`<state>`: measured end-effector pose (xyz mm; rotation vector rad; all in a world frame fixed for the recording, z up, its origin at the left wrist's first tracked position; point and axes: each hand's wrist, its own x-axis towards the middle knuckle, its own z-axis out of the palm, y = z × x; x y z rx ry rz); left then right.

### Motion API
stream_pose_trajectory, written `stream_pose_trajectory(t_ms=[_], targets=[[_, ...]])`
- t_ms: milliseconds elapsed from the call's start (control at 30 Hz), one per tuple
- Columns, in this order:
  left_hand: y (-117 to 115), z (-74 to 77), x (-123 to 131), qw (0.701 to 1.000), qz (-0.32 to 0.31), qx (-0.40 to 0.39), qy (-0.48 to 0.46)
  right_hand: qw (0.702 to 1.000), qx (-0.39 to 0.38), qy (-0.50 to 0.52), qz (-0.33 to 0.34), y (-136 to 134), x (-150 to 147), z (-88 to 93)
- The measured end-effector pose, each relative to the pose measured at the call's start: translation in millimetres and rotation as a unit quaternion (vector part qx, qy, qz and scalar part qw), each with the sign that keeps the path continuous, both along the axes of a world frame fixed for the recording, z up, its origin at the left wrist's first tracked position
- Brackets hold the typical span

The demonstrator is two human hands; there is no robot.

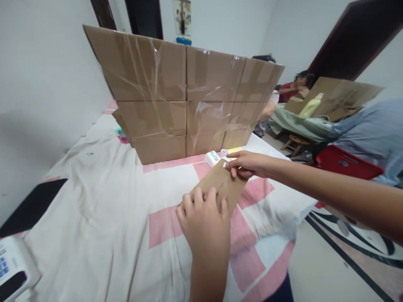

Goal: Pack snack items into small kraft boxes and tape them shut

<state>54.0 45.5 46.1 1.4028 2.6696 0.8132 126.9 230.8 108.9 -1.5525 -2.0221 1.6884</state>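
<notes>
A flat piece of brown cardboard [231, 191] lies at a slant over the pink and white cloth. My left hand [204, 216] grips its near part, fingers bent over the top. At the far end, my right hand [247, 163] holds the cardboard's edge, its index fingertip beside a small shiny spot [224, 165] that looks like clear tape. The fingers under my right hand are partly hidden. Just beyond are a small white object [212, 157] and a roll of clear tape [223, 152].
A tall cardboard partition [163, 119] with taped panels stands across the table behind my hands. A white bottle-like container [15, 268] lies at lower left. Other people work on the right, near a yellow bottle [311, 105] and a red chair [349, 162].
</notes>
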Motion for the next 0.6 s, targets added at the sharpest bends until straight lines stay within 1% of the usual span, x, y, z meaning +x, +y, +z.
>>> stream_pose_trajectory(t_ms=[233,400,600], targets=[[0,-0.9,0,1.0,0.001,0.01,0.008,0.996,-0.019,-0.076,-0.037,-1,-9,-0.8],[1,-1.6,0,1.0,0.002,-0.003,0.016,0.994,-0.024,-0.103,-0.018,5,-7,-4.4],[1,-0.2,-2,1.0,-0.013,-0.022,0.017,0.991,-0.035,-0.133,0.004,12,-1,1.1]])
